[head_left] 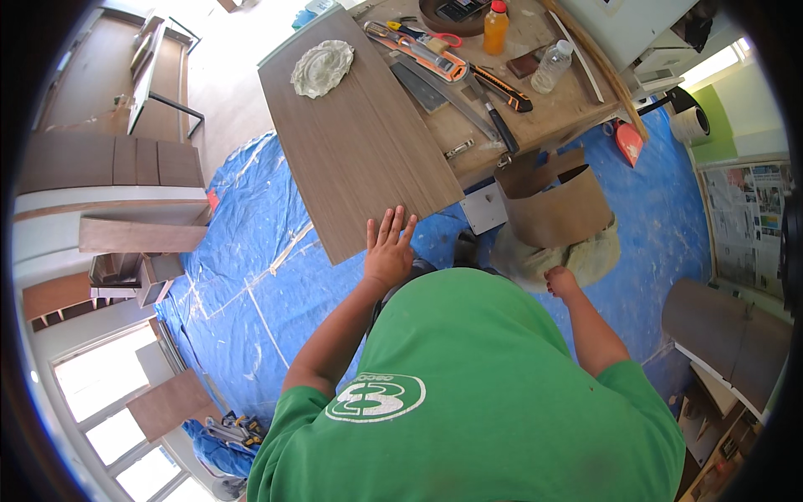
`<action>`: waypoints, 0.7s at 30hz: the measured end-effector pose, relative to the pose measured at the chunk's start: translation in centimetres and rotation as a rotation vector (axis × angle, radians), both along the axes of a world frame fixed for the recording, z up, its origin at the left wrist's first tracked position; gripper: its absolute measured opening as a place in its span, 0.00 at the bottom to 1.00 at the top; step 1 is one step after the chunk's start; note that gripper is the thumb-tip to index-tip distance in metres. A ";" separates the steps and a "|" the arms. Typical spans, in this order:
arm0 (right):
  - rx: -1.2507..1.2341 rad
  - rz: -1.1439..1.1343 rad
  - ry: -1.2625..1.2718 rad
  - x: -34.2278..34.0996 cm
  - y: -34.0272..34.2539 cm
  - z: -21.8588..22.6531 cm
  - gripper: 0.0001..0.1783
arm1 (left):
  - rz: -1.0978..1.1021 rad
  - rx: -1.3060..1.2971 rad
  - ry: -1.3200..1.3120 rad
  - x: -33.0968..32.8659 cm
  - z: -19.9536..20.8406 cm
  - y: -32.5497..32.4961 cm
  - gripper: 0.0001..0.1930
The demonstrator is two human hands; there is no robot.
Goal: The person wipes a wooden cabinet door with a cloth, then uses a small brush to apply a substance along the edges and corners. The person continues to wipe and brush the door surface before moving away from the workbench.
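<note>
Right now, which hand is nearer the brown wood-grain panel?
Left. The left hand touches the near end of the wood-grain panel; the right hand is apart from it, farther right.

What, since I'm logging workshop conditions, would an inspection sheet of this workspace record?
Surface: workbench, brown, stained.
Items at hand: wood-grain board overhanging the workbench; crumpled pale material on its far part.
Clutter: orange cutter, bottle of orange liquid, clear bottle.
Hands: left hand on the board, fingers spread; right hand lowered, fingers curled, contents unclear.
Cables: nothing seen.
Surroundings: blue sheeting underfoot; curved brown sheet near the right hand.
</note>
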State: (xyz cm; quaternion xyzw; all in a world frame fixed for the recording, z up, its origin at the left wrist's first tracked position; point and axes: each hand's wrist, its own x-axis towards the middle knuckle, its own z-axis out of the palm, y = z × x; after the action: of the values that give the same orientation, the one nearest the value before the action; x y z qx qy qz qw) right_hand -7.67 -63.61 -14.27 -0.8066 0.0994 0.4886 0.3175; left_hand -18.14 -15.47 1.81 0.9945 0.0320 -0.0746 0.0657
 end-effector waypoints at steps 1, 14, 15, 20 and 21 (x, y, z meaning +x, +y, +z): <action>-0.015 -0.071 0.025 0.1 0.3 0.7 0.13 | -0.005 -0.025 -0.013 0.1 0.1 0.0 0.40; -0.027 0.032 0.000 1.7 0.3 1.6 0.13 | 0.270 -0.284 -0.332 0.1 0.9 1.4 0.26; -0.028 -0.027 0.020 1.7 1.1 2.3 0.13 | 0.296 -0.293 -0.355 -0.2 0.9 1.6 0.22; -0.038 -0.099 0.032 2.5 1.9 3.5 0.14 | 0.326 -0.339 -0.427 -0.6 1.2 2.1 0.07; -0.044 -0.107 0.034 2.3 1.9 3.7 0.14 | 0.339 -0.364 -0.437 -0.9 1.4 2.0 0.07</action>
State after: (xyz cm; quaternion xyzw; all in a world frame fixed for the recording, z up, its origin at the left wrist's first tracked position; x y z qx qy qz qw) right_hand -5.41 -61.72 -10.58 -0.7984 0.1583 0.4825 0.3235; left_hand -19.02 -13.48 3.22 0.9395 0.1683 0.1481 0.2591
